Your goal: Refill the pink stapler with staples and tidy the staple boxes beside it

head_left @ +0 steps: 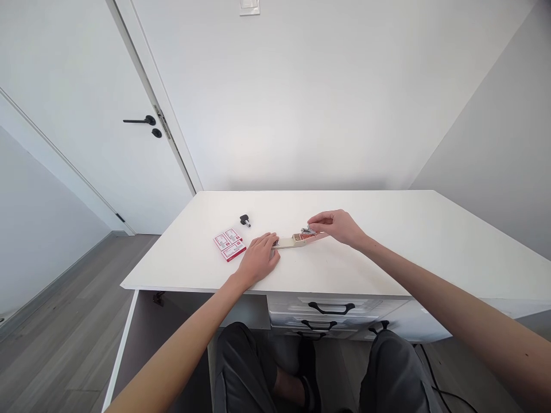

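On the white cabinet top lies a long, narrow, pale case point(286, 243) with an opened section at its middle and a pinkish part toward the right. My left hand point(259, 256) holds its left end against the top, fingers over it and thumb at the near side. Above the opened section, my right hand point(336, 226) is closed, thumb and fingertips pinching a small shiny silver metal piece point(307, 231). Whether that piece touches the case I cannot tell. The right fingers hide part of the pinkish end.
Left of my hand are a red-and-white printed packet point(229, 244) and a small black item with a silver tip point(245, 220). Drawers with black handles point(331, 308) sit below the front edge. A wall stands behind, a door point(142, 166) at left.
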`<state>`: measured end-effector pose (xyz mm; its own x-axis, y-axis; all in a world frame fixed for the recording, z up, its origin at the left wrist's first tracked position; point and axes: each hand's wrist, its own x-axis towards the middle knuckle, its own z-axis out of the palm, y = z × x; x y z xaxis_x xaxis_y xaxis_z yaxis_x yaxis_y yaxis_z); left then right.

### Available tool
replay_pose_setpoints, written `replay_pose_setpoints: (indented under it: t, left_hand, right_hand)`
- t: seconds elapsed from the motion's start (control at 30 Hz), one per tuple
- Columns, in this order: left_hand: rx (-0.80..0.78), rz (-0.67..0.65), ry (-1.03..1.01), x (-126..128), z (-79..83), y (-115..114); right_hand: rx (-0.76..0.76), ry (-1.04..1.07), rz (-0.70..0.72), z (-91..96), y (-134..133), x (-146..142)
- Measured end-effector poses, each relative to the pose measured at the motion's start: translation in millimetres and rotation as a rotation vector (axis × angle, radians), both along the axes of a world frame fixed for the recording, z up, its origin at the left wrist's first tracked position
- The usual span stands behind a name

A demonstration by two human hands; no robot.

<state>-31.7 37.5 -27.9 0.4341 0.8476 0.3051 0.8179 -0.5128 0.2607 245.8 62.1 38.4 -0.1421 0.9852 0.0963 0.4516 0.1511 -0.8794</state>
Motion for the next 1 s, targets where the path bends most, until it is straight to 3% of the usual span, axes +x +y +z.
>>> replay_pose_setpoints:
  t: [0.27, 0.7, 1.0]
  left_hand:
    - [0.002, -0.002, -0.002, 0, -1.4, 1]
    - [0.006, -0.005, -0.003, 0, -1.4, 1]
    - [0.003, -0.009, -0.014, 0, -2.5, 2]
  right_hand:
    - [0.136, 0.047, 0.058, -13.0, 0, -9]
    - [0.123, 0.044, 0.079, -16.7, 0, -5]
    - [0.206, -0.068, 0.099, -25.1, 1, -8]
